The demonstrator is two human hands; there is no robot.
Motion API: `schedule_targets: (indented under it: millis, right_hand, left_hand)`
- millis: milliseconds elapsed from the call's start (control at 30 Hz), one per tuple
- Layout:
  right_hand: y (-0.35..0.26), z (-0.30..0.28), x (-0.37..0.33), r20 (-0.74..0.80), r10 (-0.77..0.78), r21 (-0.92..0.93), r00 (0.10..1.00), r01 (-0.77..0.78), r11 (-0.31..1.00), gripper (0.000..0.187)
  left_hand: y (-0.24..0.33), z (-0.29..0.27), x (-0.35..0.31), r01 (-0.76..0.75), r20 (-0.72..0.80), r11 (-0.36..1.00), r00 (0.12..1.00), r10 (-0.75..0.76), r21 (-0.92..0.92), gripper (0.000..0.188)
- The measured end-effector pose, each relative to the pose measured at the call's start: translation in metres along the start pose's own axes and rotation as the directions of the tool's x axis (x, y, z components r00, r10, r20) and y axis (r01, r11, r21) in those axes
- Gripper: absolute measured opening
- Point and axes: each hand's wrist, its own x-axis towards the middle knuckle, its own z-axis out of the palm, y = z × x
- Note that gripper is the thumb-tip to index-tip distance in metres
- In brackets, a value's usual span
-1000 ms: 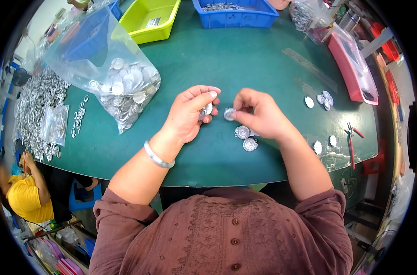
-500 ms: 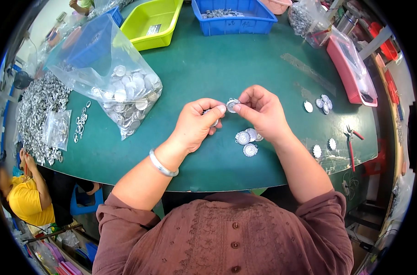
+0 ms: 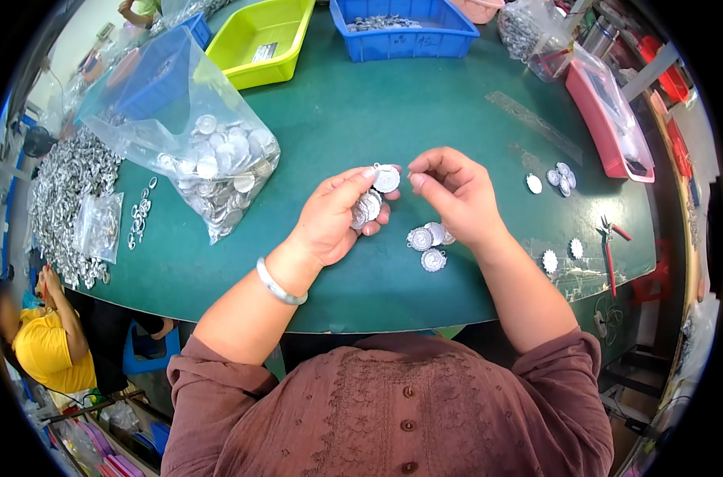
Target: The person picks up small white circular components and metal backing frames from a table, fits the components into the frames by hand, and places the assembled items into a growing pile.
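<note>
My left hand point(image 3: 327, 213) is closed on several round silver medallion pendants. One pendant point(image 3: 386, 178) with a small loop is pinched at its thumb tip, plain face showing, while more patterned pendants point(image 3: 366, 208) rest in the curled fingers below. Just to the right, my right hand point(image 3: 461, 199) hovers with fingers bent and the tips of thumb and forefinger slightly apart; I see nothing between them. A small pile of silver medallions point(image 3: 433, 261) lies on the green table point(image 3: 361, 294) beneath that hand.
A clear bag of silver discs point(image 3: 230, 159) and a heap of metal pieces point(image 3: 71, 199) lie left. Green point(image 3: 258, 75) and blue point(image 3: 409, 46) trays stand at the back. On the right are a pink basket point(image 3: 604, 127), red-handled pliers point(image 3: 610, 254) and scalloped discs point(image 3: 563, 180). A person in yellow point(image 3: 55, 350) sits left.
My right hand has let go of the pendant and drawn slightly away. The pendant now stands at my left thumb, its plain face showing, and the pendants in my left palm are more exposed.
</note>
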Motion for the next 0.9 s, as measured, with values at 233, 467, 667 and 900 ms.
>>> schedule_targets:
  millis: [233,467,667,900]
  right_hand:
    - [-0.002,-0.004,0.002,-0.02,0.069,-0.046,0.997,-0.07,0.996,0.009]
    - [-0.027,-0.023,0.002,0.283,0.201,-0.565,0.938,-0.007,0.825,0.022]
    - [-0.04,-0.02,-0.023,0.412,0.166,-0.812,0.896,0.278,0.514,0.029]
    - [-0.036,-0.01,-0.032,0.368,0.095,-0.789,0.925,0.257,0.558,0.016]
  left_hand:
    - [0.001,-0.003,0.0,0.029,0.037,0.998,0.999,-0.027,-0.05,0.043]
    - [0.002,-0.009,0.001,0.029,-0.047,0.991,0.998,-0.035,-0.13,0.04]
    - [-0.001,-0.014,0.004,0.053,0.026,0.981,0.998,-0.049,-0.187,0.019]
    - [0.001,-0.007,0.0,0.062,-0.001,0.996,0.998,-0.062,-0.071,0.019]
